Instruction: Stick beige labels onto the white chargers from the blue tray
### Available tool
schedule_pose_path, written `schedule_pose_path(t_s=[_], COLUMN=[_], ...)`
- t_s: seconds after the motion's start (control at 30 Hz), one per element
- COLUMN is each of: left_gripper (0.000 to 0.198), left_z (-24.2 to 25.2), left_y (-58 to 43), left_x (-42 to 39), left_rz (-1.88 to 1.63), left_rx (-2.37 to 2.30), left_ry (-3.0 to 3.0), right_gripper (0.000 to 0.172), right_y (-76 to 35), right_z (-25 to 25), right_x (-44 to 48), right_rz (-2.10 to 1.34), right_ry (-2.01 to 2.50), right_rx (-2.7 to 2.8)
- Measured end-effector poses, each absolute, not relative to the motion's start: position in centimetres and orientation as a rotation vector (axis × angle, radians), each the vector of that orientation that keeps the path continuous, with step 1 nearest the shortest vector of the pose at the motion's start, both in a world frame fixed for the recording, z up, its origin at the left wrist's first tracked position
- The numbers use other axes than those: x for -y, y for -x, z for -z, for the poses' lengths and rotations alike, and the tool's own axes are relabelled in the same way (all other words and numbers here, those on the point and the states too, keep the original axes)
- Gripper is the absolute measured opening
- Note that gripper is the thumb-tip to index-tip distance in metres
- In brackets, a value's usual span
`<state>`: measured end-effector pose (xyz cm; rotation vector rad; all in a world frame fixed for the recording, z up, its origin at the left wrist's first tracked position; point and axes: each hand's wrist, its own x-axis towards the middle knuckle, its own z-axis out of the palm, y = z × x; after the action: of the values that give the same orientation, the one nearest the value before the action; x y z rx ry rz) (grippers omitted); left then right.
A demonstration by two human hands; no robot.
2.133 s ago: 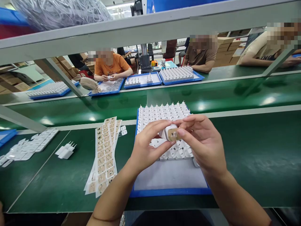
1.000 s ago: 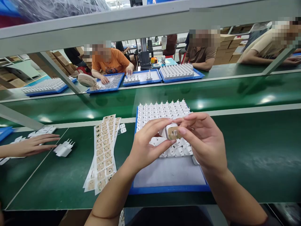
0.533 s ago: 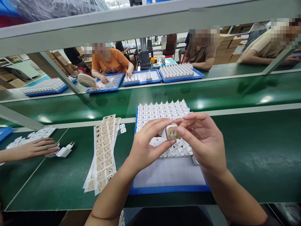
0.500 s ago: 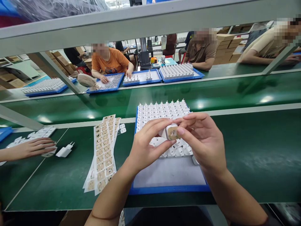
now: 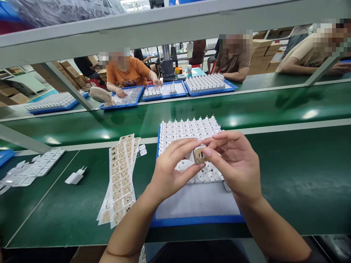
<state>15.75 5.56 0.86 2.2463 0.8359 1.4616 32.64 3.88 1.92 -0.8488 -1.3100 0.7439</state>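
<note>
My left hand (image 5: pixel 174 166) is closed around a white charger plug (image 5: pixel 191 155) held above the tray, its end face turned toward my right side. On that face lies a tan sticker (image 5: pixel 200 155) with dark port openings showing. The thumb of my right hand (image 5: pixel 237 164) presses the sticker's right edge, while its index finger touches the charger's upper side. Beneath both hands, rows of white charger plugs (image 5: pixel 189 128) stand prongs up in a blue-rimmed tray (image 5: pixel 197 220). Left of the tray lie overlapping sheets of tan stickers (image 5: pixel 117 182).
A single charger plug (image 5: pixel 76 176) lies left of the sheets, with white charger pieces (image 5: pixel 41 164) farther left. Across the green bench, a person in an orange shirt (image 5: pixel 128 71) works over blue trays (image 5: pixel 164 95). A metal shelf beam (image 5: pixel 164 25) spans overhead.
The sticker's port openings show more plainly as my right thumb has shifted slightly. Another person's hand at the left has left the view. The orange-shirted person's hand has lifted from the tray.
</note>
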Motion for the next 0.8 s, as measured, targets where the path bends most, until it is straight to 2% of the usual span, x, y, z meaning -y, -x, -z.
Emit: schedule_pose_path(t_s=[0.4, 0.67, 0.73, 0.8], left_gripper=[0.04, 0.039, 0.039, 0.039], left_z=[-1.0, -0.4, -0.3, -0.3], left_y=[-15.8, -16.0, -15.9, -15.8], left_x=[-5.5, -5.8, -5.9, -6.0], left_rz=[-1.485, -1.551, -1.58, -1.611], left_rx=[-0.846, -0.913, -0.905, -0.874], left_ry=[-2.282, -2.352, -2.297, -2.207], right_gripper=[0.025, 0.03, 0.028, 0.023], right_y=[-32.3, -32.7, -33.1, -33.5], right_z=[-1.7, -1.2, -1.4, -1.6], right_x=[-3.9, -4.2, -4.5, -4.9], right_rz=[-0.673, -0.244, -0.329, -0.569], right_ry=[0.808, 1.011, 1.03, 0.996], right_rx=[1.329, 1.503, 1.511, 1.533])
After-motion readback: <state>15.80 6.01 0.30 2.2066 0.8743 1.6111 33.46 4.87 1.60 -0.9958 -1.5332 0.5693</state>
